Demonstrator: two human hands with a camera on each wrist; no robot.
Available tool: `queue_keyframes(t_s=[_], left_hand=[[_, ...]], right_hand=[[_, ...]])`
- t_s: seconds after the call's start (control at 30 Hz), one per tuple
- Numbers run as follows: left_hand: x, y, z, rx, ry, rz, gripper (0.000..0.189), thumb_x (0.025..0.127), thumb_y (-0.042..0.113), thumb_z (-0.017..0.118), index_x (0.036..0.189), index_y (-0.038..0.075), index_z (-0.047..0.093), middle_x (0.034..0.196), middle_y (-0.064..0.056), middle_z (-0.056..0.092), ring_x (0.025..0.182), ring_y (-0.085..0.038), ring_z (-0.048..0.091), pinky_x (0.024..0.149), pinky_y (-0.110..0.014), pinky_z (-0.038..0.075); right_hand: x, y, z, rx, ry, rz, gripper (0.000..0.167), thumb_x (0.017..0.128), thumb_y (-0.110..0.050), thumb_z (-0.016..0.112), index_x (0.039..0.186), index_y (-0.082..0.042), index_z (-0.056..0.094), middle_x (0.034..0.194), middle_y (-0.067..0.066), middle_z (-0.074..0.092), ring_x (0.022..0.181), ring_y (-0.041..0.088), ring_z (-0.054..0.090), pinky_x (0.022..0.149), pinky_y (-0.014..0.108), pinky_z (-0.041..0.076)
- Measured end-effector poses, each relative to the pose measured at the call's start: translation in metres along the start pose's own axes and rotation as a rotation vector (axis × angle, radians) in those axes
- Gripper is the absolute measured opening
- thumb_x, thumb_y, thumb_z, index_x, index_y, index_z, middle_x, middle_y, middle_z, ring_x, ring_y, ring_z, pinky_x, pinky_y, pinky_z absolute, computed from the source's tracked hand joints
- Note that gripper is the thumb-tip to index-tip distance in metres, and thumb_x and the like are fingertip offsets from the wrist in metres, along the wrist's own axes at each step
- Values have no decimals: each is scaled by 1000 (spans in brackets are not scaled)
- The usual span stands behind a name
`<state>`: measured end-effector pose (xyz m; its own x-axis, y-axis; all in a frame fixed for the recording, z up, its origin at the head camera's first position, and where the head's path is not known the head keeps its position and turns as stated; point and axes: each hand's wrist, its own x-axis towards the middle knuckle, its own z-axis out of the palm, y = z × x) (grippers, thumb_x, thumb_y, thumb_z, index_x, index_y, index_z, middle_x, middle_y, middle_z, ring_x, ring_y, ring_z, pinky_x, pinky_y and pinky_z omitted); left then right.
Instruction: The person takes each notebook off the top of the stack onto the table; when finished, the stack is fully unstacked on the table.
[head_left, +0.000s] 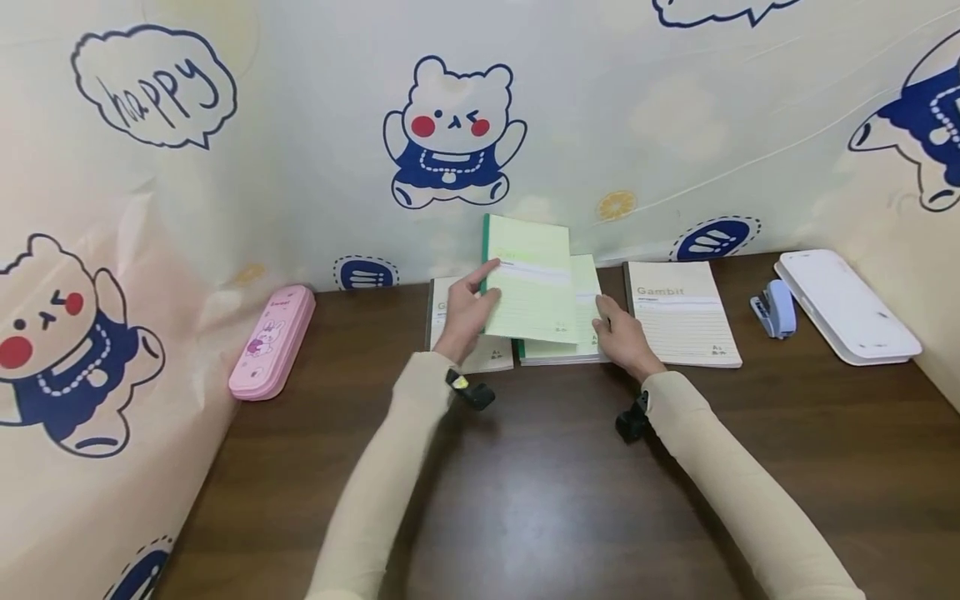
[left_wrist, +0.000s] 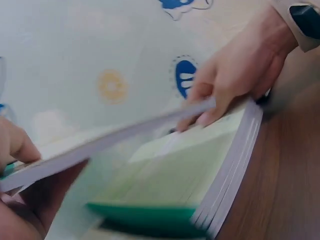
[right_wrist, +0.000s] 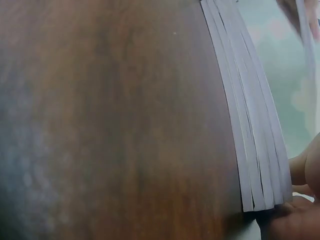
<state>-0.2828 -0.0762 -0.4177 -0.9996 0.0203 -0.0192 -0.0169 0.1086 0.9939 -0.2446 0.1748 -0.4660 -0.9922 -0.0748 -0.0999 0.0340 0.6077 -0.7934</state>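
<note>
The left hand (head_left: 467,315) held a green notebook (head_left: 531,308) above a stack of green notebooks (head_left: 587,312), pinching it by the spine edge. Gripping that bound side probably stopped the pages from fanning apart. The right hand (head_left: 624,337) was bent over the stack's right edge, fingertips on the top cover, most likely to steady the pile or square it. The stack sat on the table (head_left: 525,483) between a left cream notebook (head_left: 489,357), partly covered by the left hand and the raised notebook, and a right cream notebook (head_left: 686,333). Standing apart on either side, the pink case (head_left: 272,343), the stapler (head_left: 775,308) and the white case (head_left: 847,308) seemed set there to leave the middle free for handling.

From the head, the raised notebook looked almost as if it lay on the stack; the left wrist view showed it nearly edge-on and tilted, with a gap beneath, and digits above and below it. Whether its far end touched anything could not be told. The right wrist view, mostly bare table, showed the stack's page edges as several layers with thin splits, but little of the right hand's grip.
</note>
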Motion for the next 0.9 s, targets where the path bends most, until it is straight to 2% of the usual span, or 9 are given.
queue_keyframes(t_s=[0.1, 0.27, 0.33, 0.47, 0.57, 0.73, 0.8, 0.83, 0.9], left_hand=[[-10, 6, -41, -7, 50, 11, 57, 84, -2, 56, 129, 32, 61, 149, 3, 46, 44, -3, 35, 38, -16, 33], [-35, 19, -131, 79, 158, -12, 54, 86, 1, 57, 133, 26, 59, 146, 2, 50, 41, -2, 33, 40, -17, 34], [-44, 18, -167, 106, 184, -29, 52, 87, 3, 58, 136, 22, 58, 126, 3, 62, 42, -2, 36, 40, -18, 36], [-51, -3, -224, 92, 226, -91, 50, 89, 6, 59, 137, 21, 57, 99, 14, 63, 55, 1, 53, 46, -18, 46], [-48, -22, -243, 28, 229, -126, 51, 90, 4, 58, 139, 19, 55, 101, 15, 65, 65, -1, 63, 53, -19, 52], [-38, -45, -246, -4, 204, -148, 53, 90, 3, 57, 140, 16, 53, 91, 15, 69, 61, -4, 65, 53, -21, 54], [-35, -52, -246, 90, 187, -147, 52, 90, 5, 57, 140, 14, 52, 92, 10, 71, 59, -3, 63, 52, -20, 53], [-34, -56, -247, 176, 176, -137, 51, 89, 5, 56, 140, 13, 53, 99, 5, 72, 67, -5, 65, 58, -17, 52], [-30, -62, -249, 378, 129, -96, 51, 90, 5, 55, 140, 9, 52, 117, -8, 70, 92, -16, 68, 79, -25, 54]], right_hand=[[1, 1, -3, -7, 4, 9, 55, 104, -12, 33, 154, 0, 13, 162, 18, 8, 150, 34, 7, 121, 49, 12], [2, 1, -8, -24, 19, 13, 55, 104, -11, 32, 154, 1, 12, 163, 18, 6, 150, 34, 6, 121, 50, 11], [2, 1, -7, -22, 20, 10, 55, 104, -12, 32, 154, 0, 12, 163, 18, 6, 150, 34, 6, 121, 50, 11], [3, 2, -3, -20, -2, 11, 56, 105, -14, 32, 154, -1, 10, 163, 17, 5, 151, 32, 5, 121, 49, 11], [3, 2, -1, -30, -1, 11, 56, 105, -14, 32, 154, -1, 10, 163, 17, 5, 151, 33, 5, 121, 49, 11], [2, 3, -1, -33, 11, 11, 55, 105, -13, 32, 154, -2, 11, 163, 17, 5, 150, 33, 6, 121, 50, 12], [1, 2, 0, -30, 4, 11, 55, 105, -13, 32, 155, -2, 10, 163, 17, 5, 150, 33, 5, 121, 50, 12], [1, 1, 0, -30, 2, 10, 55, 105, -13, 32, 155, -2, 10, 163, 17, 5, 150, 33, 5, 121, 50, 12], [1, -1, 0, -32, 0, 10, 55, 105, -14, 32, 155, -2, 11, 163, 16, 5, 151, 33, 6, 121, 50, 13]])
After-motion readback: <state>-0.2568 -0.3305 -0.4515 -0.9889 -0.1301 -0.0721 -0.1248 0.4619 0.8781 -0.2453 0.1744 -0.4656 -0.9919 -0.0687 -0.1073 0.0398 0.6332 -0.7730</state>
